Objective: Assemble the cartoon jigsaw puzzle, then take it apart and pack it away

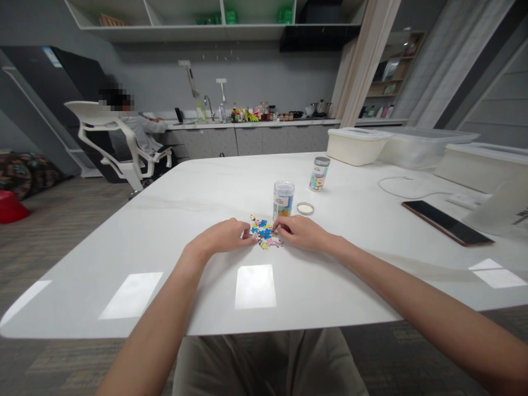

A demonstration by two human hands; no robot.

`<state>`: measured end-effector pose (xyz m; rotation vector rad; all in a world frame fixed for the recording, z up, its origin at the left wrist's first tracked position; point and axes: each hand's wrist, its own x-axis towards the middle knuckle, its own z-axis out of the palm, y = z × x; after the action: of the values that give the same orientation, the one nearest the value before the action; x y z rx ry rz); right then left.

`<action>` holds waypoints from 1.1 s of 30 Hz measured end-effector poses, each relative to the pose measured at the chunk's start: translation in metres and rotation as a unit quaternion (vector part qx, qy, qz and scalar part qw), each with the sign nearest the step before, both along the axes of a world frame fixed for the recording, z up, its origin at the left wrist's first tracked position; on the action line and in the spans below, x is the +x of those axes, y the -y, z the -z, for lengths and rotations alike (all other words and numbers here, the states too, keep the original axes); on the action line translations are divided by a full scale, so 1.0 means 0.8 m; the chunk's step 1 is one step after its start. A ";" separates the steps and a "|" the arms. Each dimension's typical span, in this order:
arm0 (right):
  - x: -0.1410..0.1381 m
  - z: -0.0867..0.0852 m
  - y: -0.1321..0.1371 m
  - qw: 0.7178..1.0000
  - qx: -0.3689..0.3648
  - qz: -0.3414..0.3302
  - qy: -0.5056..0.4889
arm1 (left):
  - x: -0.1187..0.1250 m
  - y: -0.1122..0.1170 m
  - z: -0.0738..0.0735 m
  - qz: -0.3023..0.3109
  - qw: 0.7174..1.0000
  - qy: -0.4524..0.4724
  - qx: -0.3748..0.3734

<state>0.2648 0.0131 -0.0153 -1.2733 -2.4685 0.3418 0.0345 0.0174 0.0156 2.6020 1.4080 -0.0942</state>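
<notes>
A small cluster of interlocked jigsaw puzzle pieces (264,232) in blue, yellow and pink lies on the white table (165,247). My left hand (223,235) rests at the cluster's left side, with its fingertips at the pieces. My right hand (299,231) lies on the right side, its fingertips on the top edge of the cluster. Whether either hand grips a piece is hidden. Just beyond stands a clear jar with a printed label (284,201), and a round lid (305,208) lies to its right. A second labelled jar (319,174) stands farther back.
A black phone (447,223) and a white cable (412,190) lie on the table's right side. Pale storage boxes (358,147) stand at the far right edge. Behind the table, a seated person (136,132) in a white chair faces a counter with bottles.
</notes>
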 end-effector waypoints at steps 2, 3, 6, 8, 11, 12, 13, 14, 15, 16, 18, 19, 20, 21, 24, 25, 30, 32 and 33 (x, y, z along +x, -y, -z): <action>0.000 0.001 0.000 1.000 0.002 -0.013 -0.005 | 0.000 0.000 -0.001 0.000 1.000 0.002 0.007; -0.001 0.001 0.001 1.000 0.002 -0.018 -0.007 | 0.000 0.000 -0.001 -0.001 1.000 0.002 0.010; -0.002 0.001 0.002 1.000 0.008 -0.029 -0.009 | 0.000 -0.001 -0.002 -0.002 1.000 -0.005 0.015; -0.002 0.001 0.003 0.999 0.012 -0.032 -0.008 | -0.001 -0.003 -0.001 -0.002 1.000 -0.011 0.019; -0.002 0.001 0.003 0.999 0.013 -0.032 -0.007 | -0.006 -0.006 0.002 -0.012 0.999 -0.017 0.029; -0.001 0.001 0.003 0.999 0.013 -0.031 -0.006 | -0.008 -0.007 0.004 -0.018 0.999 -0.019 0.032; -0.001 0.001 0.003 0.999 0.012 -0.029 -0.005 | -0.009 -0.008 0.005 -0.023 0.999 -0.020 0.035; -0.001 0.001 0.003 1.000 0.011 -0.028 -0.003 | -0.010 -0.009 0.006 -0.028 0.999 -0.019 0.036; -0.001 0.001 0.003 1.000 0.010 -0.027 0.000 | -0.011 -0.009 0.007 -0.029 0.999 -0.015 0.036; -0.002 0.001 0.003 1.000 0.009 -0.026 0.002 | -0.011 -0.010 0.008 -0.027 0.999 -0.009 0.036; -0.002 0.001 0.004 1.000 0.009 -0.028 0.003 | -0.009 -0.008 0.008 -0.017 0.999 0.011 0.034; -0.002 0.002 0.004 1.000 0.010 -0.029 0.002 | -0.007 -0.007 0.008 -0.005 0.999 0.023 0.030; -0.002 0.002 0.004 0.999 0.011 -0.031 0.000 | -0.005 -0.006 0.008 0.012 0.999 0.035 0.023; -0.002 0.002 0.004 0.999 0.011 -0.033 -0.003 | -0.002 -0.004 0.007 0.032 0.998 0.044 0.014; -0.002 0.001 0.005 0.999 0.003 -0.040 -0.012 | 0.003 0.000 0.004 0.082 0.994 0.067 -0.011; -0.002 0.001 0.005 0.999 0.001 -0.042 -0.013 | 0.003 0.000 0.004 0.087 0.993 0.076 -0.014; -0.002 -0.001 0.005 0.999 0.002 -0.042 -0.011 | -0.002 0.000 -0.002 0.080 0.992 0.095 -0.037; -0.001 0.000 0.004 0.999 0.003 -0.042 -0.005 | -0.004 0.000 -0.005 0.074 0.993 0.083 -0.048; -0.001 0.001 0.004 0.999 0.003 -0.043 -0.002 | -0.005 0.000 -0.006 0.070 0.993 0.078 -0.051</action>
<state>0.2639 0.0101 -0.0161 -1.1656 -2.5231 0.3571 0.0304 0.0173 0.0201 2.5595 1.1370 0.0185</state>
